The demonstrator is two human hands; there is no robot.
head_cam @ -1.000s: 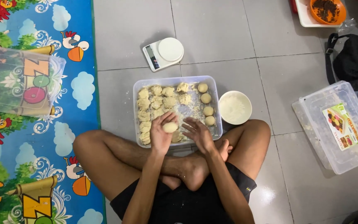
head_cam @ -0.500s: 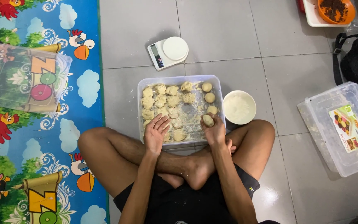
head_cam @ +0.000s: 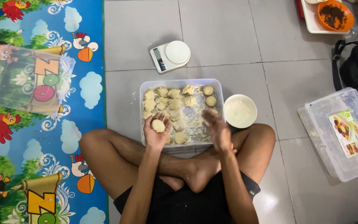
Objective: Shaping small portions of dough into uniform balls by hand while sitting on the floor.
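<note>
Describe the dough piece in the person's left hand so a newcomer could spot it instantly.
Start at the clear plastic tub on the grey tiles before the crossed legs. At its near-left corner the left hand lies palm up. The dough ball there is the only piece off the tub floor.

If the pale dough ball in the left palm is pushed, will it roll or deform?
The pale round dough ball in the left hand looks soft, so it would probably dent. Being rounded, it may roll. The floury clear plastic tray suggests it is hardly sticky.
</note>
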